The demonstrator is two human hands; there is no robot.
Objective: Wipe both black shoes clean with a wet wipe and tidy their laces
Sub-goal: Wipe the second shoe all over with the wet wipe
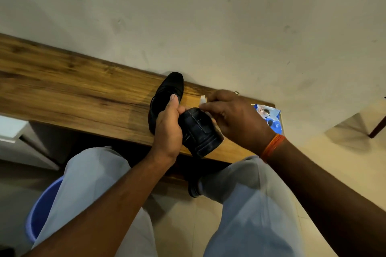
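My left hand (pixel 168 129) grips a black shoe (pixel 199 131) turned sole-up above the near edge of the wooden table (pixel 73 87). My right hand (pixel 234 117) pinches a white wet wipe (pixel 203 99) against the toe end of that sole; most of the wipe is hidden by the fingers. The second black shoe (pixel 167 92) stands upright on the table just behind my left hand, toe pointing at the wall.
A blue wet-wipe pack (pixel 269 117) lies at the table's right end, close to my right wrist. A blue bucket (pixel 41 213) stands on the floor at the left beside my knee. A wall runs directly behind the table. A chair leg (pixel 377 129) shows at far right.
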